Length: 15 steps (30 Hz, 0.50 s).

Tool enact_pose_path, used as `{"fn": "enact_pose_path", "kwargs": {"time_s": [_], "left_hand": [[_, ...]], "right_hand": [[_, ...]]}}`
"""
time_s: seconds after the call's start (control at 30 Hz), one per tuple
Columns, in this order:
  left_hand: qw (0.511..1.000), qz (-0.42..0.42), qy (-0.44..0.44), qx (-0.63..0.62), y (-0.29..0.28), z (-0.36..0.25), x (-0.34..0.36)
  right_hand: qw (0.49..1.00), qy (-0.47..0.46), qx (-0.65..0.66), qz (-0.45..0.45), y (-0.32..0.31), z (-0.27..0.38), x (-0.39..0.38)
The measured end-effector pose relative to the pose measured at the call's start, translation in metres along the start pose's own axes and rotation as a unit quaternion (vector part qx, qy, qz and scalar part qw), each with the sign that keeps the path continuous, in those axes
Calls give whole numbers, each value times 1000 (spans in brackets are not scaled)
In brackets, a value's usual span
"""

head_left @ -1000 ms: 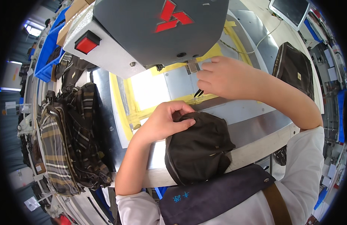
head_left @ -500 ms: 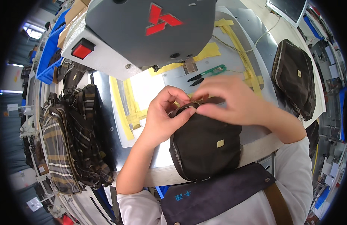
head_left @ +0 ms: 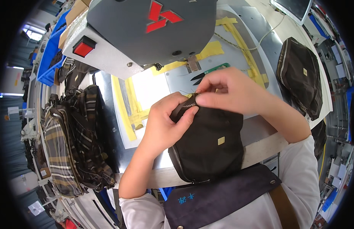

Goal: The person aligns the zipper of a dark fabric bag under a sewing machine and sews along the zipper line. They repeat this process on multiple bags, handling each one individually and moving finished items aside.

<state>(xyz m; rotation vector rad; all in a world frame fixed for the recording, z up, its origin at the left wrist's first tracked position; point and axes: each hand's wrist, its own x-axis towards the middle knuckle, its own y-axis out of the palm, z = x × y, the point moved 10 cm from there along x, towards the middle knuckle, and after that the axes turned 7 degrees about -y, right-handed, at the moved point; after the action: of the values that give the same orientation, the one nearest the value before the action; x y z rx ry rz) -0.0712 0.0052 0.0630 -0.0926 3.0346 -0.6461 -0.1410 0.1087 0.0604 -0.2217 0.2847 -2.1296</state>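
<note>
A dark brown fabric bag [head_left: 213, 147] with a metal zipper along its edge rests over the front edge of the work table. My left hand [head_left: 163, 122] grips the bag's upper zippered edge, thumb in front and fingers behind. At the same top edge, my right hand [head_left: 230, 91] is closed in a pinch beside the zipper end; fine threads stick up there. Exactly what lies between its fingertips is hidden. Just beyond the right hand lie green-handled thread snips [head_left: 211, 72], partly covered by that hand.
A grey sewing machine head [head_left: 154, 34] with a red switch [head_left: 84, 46] overhangs the far side. Plaid bags [head_left: 66, 149] hang at the left near blue bins [head_left: 51, 72]. Another dark bag [head_left: 301, 78] lies at the right. Yellow tape [head_left: 125, 110] marks the table sheet.
My right hand has shifted slightly up and left, now covering more of the snips. The bag's zipped top edge is raised and turned more into view between both hands.
</note>
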Motion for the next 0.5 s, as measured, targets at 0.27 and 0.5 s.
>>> {"fn": "enact_pose_path", "kwargs": {"time_s": [0.27,0.5], "left_hand": [[971,-106,212,32,-19,-29,-9],[898,-191,379,117,-21,-48,-40]], "right_hand": [[927,-300,-204,-93,3,60,-25],[762,-540,-333,-130,27,82,-70]]}}
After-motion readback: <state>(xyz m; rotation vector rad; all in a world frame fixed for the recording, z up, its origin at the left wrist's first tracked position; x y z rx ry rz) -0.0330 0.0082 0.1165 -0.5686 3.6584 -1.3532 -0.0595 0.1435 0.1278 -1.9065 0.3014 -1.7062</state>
